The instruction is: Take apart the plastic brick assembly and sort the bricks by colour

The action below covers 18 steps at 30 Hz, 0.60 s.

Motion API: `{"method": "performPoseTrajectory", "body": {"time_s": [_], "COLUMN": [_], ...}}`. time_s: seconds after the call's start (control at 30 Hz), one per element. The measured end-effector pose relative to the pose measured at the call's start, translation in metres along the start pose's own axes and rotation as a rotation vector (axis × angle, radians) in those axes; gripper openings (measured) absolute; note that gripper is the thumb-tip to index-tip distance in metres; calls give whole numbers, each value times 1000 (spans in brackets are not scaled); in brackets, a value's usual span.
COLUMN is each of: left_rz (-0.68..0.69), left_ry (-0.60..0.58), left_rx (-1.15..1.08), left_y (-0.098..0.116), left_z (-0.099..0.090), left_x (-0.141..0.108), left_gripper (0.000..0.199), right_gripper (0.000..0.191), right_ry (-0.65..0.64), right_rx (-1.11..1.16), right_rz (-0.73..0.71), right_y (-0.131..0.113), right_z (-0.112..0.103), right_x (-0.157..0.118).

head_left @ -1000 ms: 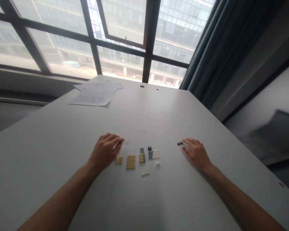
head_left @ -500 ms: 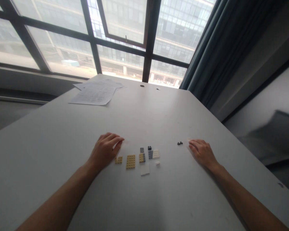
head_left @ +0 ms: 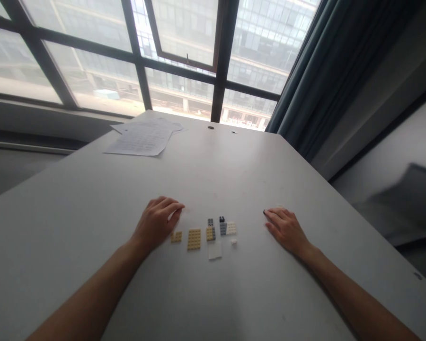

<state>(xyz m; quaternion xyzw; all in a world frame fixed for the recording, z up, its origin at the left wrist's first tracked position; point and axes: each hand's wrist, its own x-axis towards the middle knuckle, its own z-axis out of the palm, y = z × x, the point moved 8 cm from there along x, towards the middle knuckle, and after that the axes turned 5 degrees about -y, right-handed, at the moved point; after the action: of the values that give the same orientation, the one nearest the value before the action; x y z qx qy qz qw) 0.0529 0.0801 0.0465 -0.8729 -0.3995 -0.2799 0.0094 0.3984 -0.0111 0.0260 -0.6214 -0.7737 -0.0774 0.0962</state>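
My left hand (head_left: 159, 219) rests on the white table with its fingers bent and a gap between thumb and forefinger, holding nothing visible. Close to its wrist lies a small tan plate (head_left: 176, 237), with a larger tan plate (head_left: 194, 239) to the right. Further right are a tan-and-grey piece (head_left: 210, 233), a grey plate (head_left: 223, 228), a white studded plate (head_left: 231, 228), a small black piece (head_left: 222, 219) and a smooth white tile (head_left: 215, 250). My right hand (head_left: 283, 226) has its fingertips over a small dark piece (head_left: 264, 212), mostly covered; thumb and forefinger are apart.
Printed paper sheets (head_left: 145, 137) lie at the table's far left. Beyond the far edge of the table (head_left: 248, 161) stands a window with dark frames, and a dark curtain (head_left: 305, 94) hangs at the right. A small white piece (head_left: 233, 242) sits near the tile.
My right hand has moved left from beside the small dark piece and now covers most of it. The left hand and the group of pieces keep their places; the view has shifted slightly.
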Motion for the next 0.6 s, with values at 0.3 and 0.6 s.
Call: {"method": "performPoseTrajectory", "body": {"time_s": [0.3,0.6], "left_rz": [-8,-16], "left_ry": [2,-4], "left_rx": [-8,-15], "left_y": [0,0], "left_z": [0,0], "left_x": [0,0], "left_gripper": [22,23], "right_gripper": [37,37], "right_ry": [2,50], "right_rx": [-11,34], "right_rz": [24,41], "right_y": [6,9], "right_z": [1,-1], "right_x": [-2,-1]}}
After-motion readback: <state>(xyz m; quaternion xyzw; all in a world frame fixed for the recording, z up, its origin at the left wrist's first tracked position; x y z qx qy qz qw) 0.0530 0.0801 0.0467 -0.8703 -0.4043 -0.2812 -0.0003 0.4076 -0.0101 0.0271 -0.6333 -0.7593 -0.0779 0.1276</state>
